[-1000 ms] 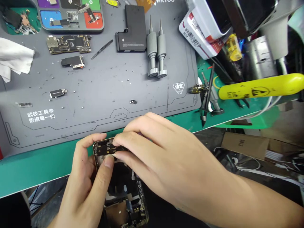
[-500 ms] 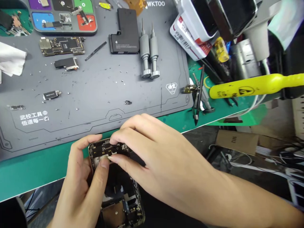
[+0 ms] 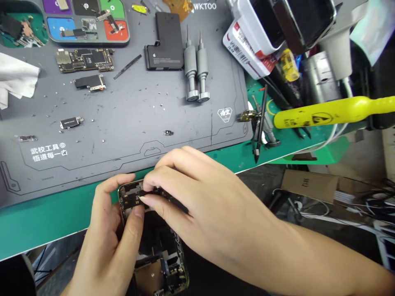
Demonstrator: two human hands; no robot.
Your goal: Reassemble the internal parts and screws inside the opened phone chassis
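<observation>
An opened phone housing point(image 3: 154, 255) with bare internals sits at the near edge of the bench, over my lap. My left hand point(image 3: 108, 242) wraps round its top left corner, thumb pressed on the inside. My right hand point(image 3: 197, 205) reaches across the top end, its fingertips pinched on a small dark part point(image 3: 145, 193) inside the housing; what the part is I cannot make out.
A grey repair mat point(image 3: 129, 123) carries a logic board point(image 3: 84, 60), a black battery point(image 3: 166, 43), two grey screwdrivers point(image 3: 196, 65), small parts and loose screws. A coloured parts tray point(image 3: 83, 20) lies top left, a white cloth point(image 3: 15, 78) far left, a yellow-handled tool point(image 3: 333, 112) and tweezers point(image 3: 261, 123) right.
Both hands stay on the phone's top end; the right fingertips shifted slightly on the small part. The view itself drifted a little.
</observation>
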